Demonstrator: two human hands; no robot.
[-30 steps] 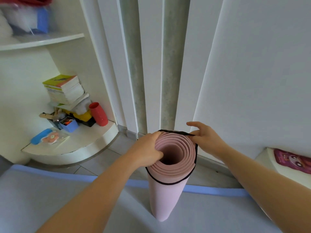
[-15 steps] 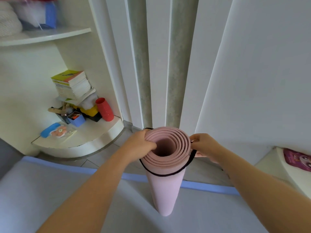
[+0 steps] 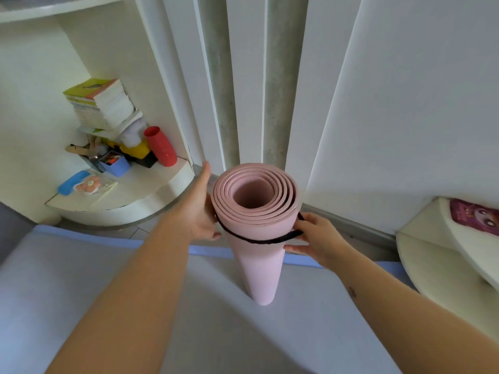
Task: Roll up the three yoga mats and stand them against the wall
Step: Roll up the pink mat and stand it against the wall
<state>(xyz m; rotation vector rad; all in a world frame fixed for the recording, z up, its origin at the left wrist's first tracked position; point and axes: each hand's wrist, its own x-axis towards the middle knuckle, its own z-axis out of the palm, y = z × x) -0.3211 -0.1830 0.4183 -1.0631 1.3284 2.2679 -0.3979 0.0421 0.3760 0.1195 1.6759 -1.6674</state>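
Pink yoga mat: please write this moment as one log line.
pink mat: rolled, upright on grey mat | black strap: around roll near top | left hand: holds roll | right hand: pinches strap | not against wall yet

Both your forearms reach forward, bare, converging toward the middle. Your left hand (image 3: 198, 209) lies palm-in against the left side of the mat (image 3: 256, 255) and cups it, one digit stretched straight past the far side and another curled onto the near side. Your right hand (image 3: 316, 236) holds the right side, fingers on the strap (image 3: 270, 241) and thumb below it.
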